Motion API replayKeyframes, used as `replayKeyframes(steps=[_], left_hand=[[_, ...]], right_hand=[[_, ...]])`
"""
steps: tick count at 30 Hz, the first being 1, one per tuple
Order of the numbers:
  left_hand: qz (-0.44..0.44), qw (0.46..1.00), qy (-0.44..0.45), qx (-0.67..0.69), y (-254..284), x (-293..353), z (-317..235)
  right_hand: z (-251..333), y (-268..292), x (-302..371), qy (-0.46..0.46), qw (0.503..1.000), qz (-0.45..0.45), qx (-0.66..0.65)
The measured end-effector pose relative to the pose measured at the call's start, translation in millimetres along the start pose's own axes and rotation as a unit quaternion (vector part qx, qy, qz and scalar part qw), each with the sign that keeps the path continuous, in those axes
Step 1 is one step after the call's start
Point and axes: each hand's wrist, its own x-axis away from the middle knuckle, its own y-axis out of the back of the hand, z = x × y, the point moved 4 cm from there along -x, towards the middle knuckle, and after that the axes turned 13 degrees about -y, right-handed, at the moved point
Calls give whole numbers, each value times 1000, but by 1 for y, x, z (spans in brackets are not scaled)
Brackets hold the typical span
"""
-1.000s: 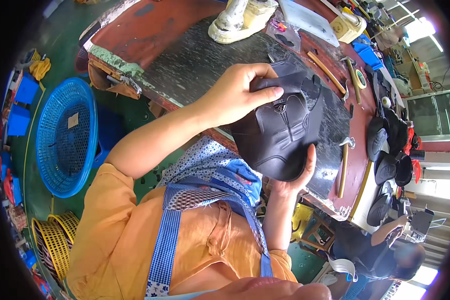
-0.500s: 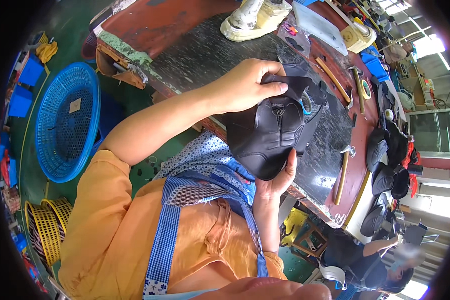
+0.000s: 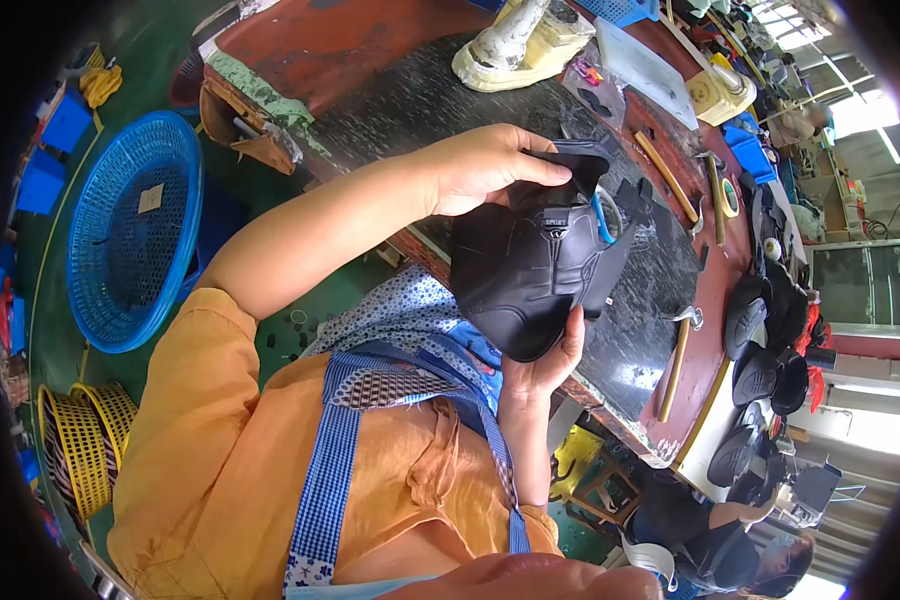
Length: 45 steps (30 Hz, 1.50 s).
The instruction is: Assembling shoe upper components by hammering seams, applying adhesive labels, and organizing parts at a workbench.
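Gripping smooth black shoe upper [image 3: 535,275]

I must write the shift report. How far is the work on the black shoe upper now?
Done: several black uppers lie piled at the bench's end. In hand: the left hand grips the black shoe upper at its opening, and the right hand supports it underneath. What remains cannot be told.

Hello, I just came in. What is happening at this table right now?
A person in an orange shirt and blue checked apron holds a black shoe upper over a dark worktable. The left hand grips its top edge near the collar, and the right hand supports it from below. More black shoe uppers lie at the far right of the table, a wooden-handled tool rests near the edge, and a blue basket stands on the floor.
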Motion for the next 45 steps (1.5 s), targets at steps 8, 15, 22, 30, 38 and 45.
replayKeyframes(steps=[8, 15, 22, 30, 38, 45], left_hand=[[4, 1000, 30, 3, 6, -8, 4], [85, 995, 36, 23, 8, -10, -2], [140, 981, -83, -105, 7, -5, -21], [89, 721, -468, -504, -6, 23, -40], [72, 995, 27, -67, 52, 115, -105], [76, 902, -88, -416, 94, 138, -110]], right_hand=[[-7, -5, 7, -12, 1000, 22, 8], [-6, -4, 3, -11, 1000, -3, 6], [-5, -14, 4, -5, 999, -30, 15], [-1, -87, 31, 349, 702, -52, 619], [-105, -198, 26, 273, 238, 29, 932], [-65, -230, -20, 147, 569, 123, 800]])
